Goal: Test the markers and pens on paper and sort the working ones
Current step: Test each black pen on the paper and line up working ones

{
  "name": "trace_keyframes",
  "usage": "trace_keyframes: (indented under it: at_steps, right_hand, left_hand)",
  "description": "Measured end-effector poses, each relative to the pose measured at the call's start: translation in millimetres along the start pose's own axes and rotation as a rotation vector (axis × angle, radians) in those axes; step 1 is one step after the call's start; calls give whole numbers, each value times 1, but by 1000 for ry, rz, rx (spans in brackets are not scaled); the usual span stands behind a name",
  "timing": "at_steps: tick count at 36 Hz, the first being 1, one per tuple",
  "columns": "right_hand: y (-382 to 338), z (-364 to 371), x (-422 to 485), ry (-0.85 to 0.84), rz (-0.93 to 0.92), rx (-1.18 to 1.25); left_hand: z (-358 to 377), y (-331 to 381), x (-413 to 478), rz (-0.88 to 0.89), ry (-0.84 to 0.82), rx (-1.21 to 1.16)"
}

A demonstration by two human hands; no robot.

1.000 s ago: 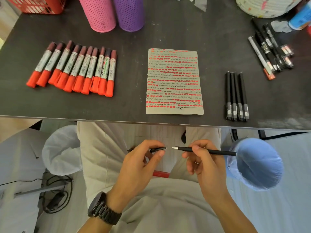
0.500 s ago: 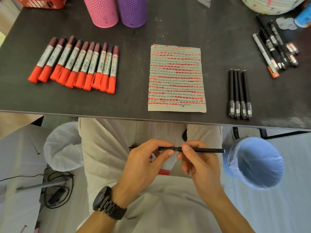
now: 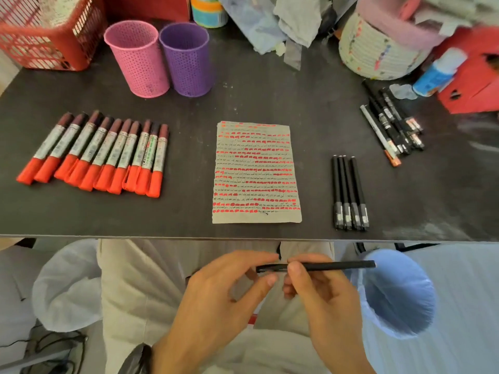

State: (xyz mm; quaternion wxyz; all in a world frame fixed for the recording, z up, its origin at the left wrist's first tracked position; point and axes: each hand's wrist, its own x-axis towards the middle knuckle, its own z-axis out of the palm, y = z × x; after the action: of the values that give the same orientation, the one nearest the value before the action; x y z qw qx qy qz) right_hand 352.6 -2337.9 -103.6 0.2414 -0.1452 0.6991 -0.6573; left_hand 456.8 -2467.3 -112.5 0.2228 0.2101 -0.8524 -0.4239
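Well, short of the paper (image 3: 256,171), over the person's lap, the right hand (image 3: 332,306) has its grip pinched on the barrel of a black pen (image 3: 337,265), and the left hand (image 3: 216,300) has its grip pinched on the capped end. Right of the paper, four black pens (image 3: 350,190) lie side by side on the tabletop (image 3: 270,103); left of it, a row of red-capped markers (image 3: 94,155). Beyond the paper, leftward, stand a pink cup (image 3: 137,58) and a purple cup (image 3: 186,58).

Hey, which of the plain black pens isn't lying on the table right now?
The pen pinched between the left hand and right hand below the table edge; the four matching pens lie side by side right of the paper.
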Motion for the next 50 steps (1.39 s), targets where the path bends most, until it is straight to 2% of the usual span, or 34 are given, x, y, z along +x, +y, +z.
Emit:
trace_keyframes:
  at_steps: [3, 7, 10, 18, 24, 33, 46, 50]
  right_hand:
    - [-24, -20, 20, 86, -42, -74]
    - [-59, -64, 61, 47, -102, -320]
    - [-75, -95, 91, -11, -94, -594]
    - [-78, -128, 137, 44, 13, -936]
    - [-60, -121, 144, -39, 33, -942]
    - [-40, -114, 143, 58, -15, -967]
    - [-35, -113, 148, 30, -37, -996]
    - [-43, -114, 157, 84, -45, -1018]
  left_hand:
    - [-16, 2, 25, 80, 102, 36]
    - [-39, -8, 74, 76, 158, 157]
    - [-46, -19, 108, 52, 96, 314]
    - [-30, -50, 123, -49, -35, 458]
    - [-29, -58, 121, -55, -51, 475]
    - [-28, -59, 121, -45, -46, 471]
    - [-28, -60, 122, -43, -42, 471]
    - [-27, -62, 122, -44, -46, 484]
